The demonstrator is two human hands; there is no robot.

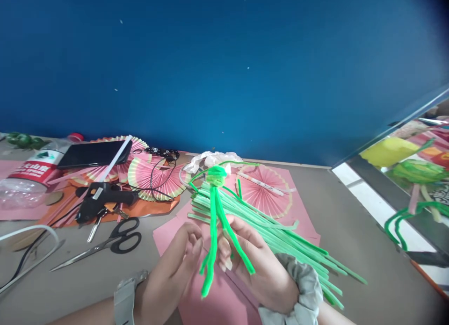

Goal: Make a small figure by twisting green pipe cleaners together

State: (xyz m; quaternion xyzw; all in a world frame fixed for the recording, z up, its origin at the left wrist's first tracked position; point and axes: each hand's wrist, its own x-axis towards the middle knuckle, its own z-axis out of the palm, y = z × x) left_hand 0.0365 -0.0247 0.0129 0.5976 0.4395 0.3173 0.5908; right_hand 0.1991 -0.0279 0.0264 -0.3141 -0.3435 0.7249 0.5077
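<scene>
Bright green pipe cleaners (213, 222), twisted together at a wrapped knot on top, stand upright in front of me with several ends hanging down. My right hand (245, 255) pinches one of the hanging strands from the right, its fingertips partly behind it. To the left, my left hand (180, 257) has its fingers curled in and the thumb against them, close beside the strands; I see nothing in it. Behind and under the right hand lies a loose bundle of paler green pipe cleaners (280, 236) on pink paper (210, 301).
Black-handled scissors (121, 236), a black glue gun (101, 198), a phone (93, 154) and a plastic bottle (35, 168) lie at left. Pleated pink paper fans (157, 177) and a white marker (261, 183) are farther back. A blue panel (224, 72) rises behind the table.
</scene>
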